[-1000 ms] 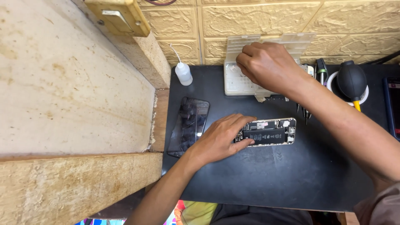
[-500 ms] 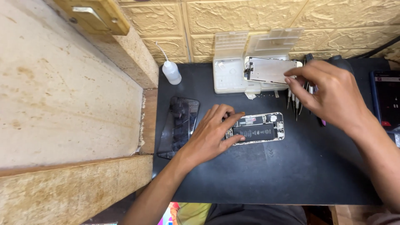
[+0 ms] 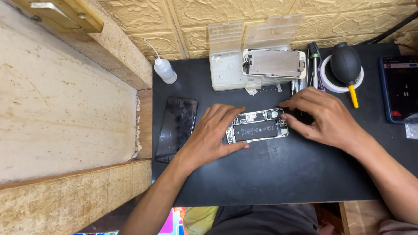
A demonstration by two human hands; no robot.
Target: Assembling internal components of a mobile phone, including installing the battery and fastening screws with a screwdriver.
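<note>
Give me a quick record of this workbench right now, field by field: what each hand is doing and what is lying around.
Left hand: rests flat on the left end of the opened phone
Right hand: fingertips at the phone's right end
Surface: black mat
Left of phone: dark screen panel
Behind: clear parts box with a screen assembly on it, squeeze bottle, black air blower
Right edge: lit phone

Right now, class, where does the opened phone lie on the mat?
In the head view, the opened phone lies mid-mat between both hands: left hand steadies its left end, right hand touches its right end, below the parts box.
</note>
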